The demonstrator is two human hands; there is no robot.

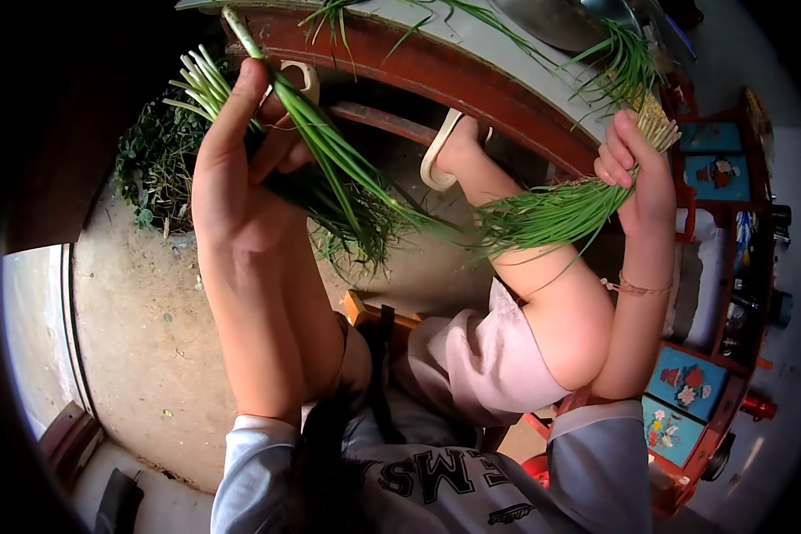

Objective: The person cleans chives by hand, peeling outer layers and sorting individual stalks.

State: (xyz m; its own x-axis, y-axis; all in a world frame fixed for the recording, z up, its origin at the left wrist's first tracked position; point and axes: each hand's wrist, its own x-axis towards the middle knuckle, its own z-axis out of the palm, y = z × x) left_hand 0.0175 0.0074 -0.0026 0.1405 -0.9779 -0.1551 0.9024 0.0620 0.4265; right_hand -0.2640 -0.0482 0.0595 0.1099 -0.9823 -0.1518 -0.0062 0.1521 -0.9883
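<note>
My left hand (240, 147) is closed around a bunch of scallions (203, 84), with the pale stem ends sticking out to the left. One thicker scallion (316, 125) lies against the thumb, its white end up and its green leaves trailing down to the right. My right hand (636, 165) grips a bundle of chives (552, 212). The bundle's pale ends stand out above the fist, and its thin green leaves hang over my knee to the left. Both hands are held up above my lap, apart from each other.
A table (534, 93) with a red-brown edge stands in front, bearing loose greens (627, 67) and a metal bowl (556, 22). A pile of leafy greens (156, 165) lies on the floor at left. A cabinet with blue painted panels (685, 383) stands at right.
</note>
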